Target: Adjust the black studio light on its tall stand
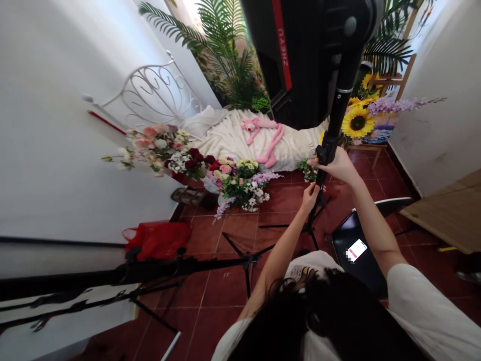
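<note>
A black light stand (343,82) rises in front of me, topped by a large black lamp head (311,55) with a red stripe lettered ZHEYU. My right hand (340,164) is closed around the stand at its clamp collar, the thumb pointing left across it. Just below, my left hand (310,196) grips the thinner pole with its fingers wrapped round. The stand's legs spread on the red tiled floor (210,288) beneath my hands. Part of the collar is hidden by my right hand.
A second black stand (150,271) reaches in from the left. A black chair (361,265) carries a lit phone (356,250). Ahead, a draped bed (221,133) holds a pink plush toy (268,135), with flower bunches (240,185) in front. A red bag (158,239) lies by the wall.
</note>
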A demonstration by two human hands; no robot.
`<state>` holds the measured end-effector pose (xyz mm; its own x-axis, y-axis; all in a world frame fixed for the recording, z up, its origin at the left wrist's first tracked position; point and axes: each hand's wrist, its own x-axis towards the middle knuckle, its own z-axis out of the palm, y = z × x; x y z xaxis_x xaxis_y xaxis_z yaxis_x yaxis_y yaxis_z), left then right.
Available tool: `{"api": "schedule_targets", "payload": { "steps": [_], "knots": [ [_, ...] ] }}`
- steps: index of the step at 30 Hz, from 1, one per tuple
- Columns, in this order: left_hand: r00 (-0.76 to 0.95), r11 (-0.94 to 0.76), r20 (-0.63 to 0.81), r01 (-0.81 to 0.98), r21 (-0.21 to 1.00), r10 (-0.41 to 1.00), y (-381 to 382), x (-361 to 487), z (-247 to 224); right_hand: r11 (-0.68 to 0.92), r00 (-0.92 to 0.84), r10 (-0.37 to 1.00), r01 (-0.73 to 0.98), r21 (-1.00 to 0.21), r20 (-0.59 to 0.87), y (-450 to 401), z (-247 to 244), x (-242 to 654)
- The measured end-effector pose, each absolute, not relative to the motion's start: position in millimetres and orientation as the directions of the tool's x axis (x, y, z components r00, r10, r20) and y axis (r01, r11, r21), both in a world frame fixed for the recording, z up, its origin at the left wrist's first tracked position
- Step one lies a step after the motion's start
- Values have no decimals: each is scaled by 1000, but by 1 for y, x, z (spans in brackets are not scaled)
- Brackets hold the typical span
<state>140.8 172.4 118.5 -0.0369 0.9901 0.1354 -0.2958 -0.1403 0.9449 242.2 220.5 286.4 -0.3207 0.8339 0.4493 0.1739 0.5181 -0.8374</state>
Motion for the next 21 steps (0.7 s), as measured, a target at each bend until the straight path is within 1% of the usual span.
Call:
{"api": "schedule_targets", "payload": {
  "steps": [3,5,7,8,10,12,13,15,18,21],
  "knots": [
    [-58,-120,107,-305,945,993,172,143,118,497,-247,860,207,-843,446,201,284,258],
    [-62,-92,76,-316,944,995,172,144,119,460,-198,886,253,-851,420,182,275,271],
    [-67,-82,63,-329,941,996,171,144,121,402,-195,915,356,-844,354,160,257,283],
    [-68,-85,66,-336,938,996,171,144,122,369,-225,928,428,-825,298,150,246,288],
    [-67,-97,78,-345,934,995,170,144,125,314,-300,941,600,-736,156,132,222,294],
    [-65,-97,80,-346,933,995,169,144,126,252,-284,958,750,-612,46,119,199,296],
    [-67,-91,73,-343,935,995,169,144,127,233,-271,962,792,-565,16,114,189,295],
    [-70,-79,59,-340,937,996,169,144,128,223,-262,965,828,-514,-3,110,174,291],
    [-60,-65,47,-351,934,997,169,144,128,233,-262,965,835,-498,13,111,164,284],
    [-58,-44,25,-360,932,998,171,144,127,211,-232,972,841,-497,20,114,161,280]
  ]
}}
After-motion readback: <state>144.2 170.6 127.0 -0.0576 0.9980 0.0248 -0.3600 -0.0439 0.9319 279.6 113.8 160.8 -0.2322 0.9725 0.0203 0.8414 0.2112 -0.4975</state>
